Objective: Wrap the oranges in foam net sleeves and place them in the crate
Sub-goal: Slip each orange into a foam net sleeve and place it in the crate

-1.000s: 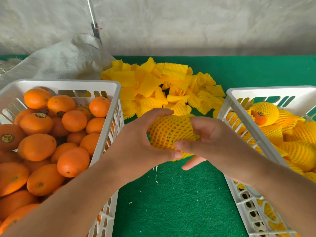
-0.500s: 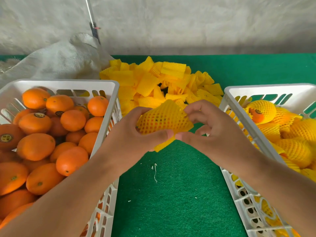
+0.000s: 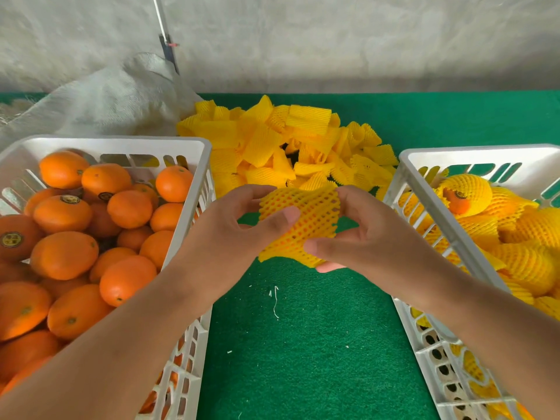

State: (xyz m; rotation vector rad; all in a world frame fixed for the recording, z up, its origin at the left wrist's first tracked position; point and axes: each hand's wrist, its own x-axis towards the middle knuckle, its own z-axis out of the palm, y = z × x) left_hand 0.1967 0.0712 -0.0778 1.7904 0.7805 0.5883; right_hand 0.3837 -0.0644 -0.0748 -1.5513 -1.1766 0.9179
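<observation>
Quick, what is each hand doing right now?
Left hand: fingers pinching the netted orange.
Right hand: fingers gripping the same netted orange.

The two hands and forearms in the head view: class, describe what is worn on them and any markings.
Both the left hand and the right hand are bare: no gloves, rings, watch or wristband show. The forearms are uncovered up to the frame edge, with no sleeves, and no markings are visible.
</observation>
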